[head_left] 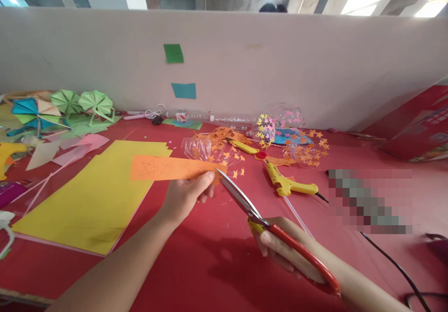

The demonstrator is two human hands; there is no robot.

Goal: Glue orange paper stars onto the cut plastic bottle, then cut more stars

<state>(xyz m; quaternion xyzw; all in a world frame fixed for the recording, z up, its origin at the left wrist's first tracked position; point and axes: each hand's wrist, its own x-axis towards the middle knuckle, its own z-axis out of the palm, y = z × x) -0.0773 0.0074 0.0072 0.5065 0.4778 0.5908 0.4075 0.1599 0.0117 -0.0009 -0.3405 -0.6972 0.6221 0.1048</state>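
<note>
Scissors (245, 203) with red handles are gripped in the right hand (280, 243), their blades narrowed and the tips at the right end of an orange paper strip (168, 168). The left hand (191, 194) pinches that strip by its lower edge near the same end, holding it above the red worktop (196, 279). Star outlines are pencilled along the strip — the clearest at the far left, fainter ones towards the thumb — and those look uncut, so most of this piece appears left to do. Whether the blades have bitten into the paper, I cannot tell.

Much seems finished already: loose orange stars (235, 174) lie just beyond the hands, and pink and yellow stars (266, 129) sit on clear plastic farther back. A yellow glue gun (290, 186) rests to the right — unheld — and yellow sheets (87, 200) lie at left.
</note>
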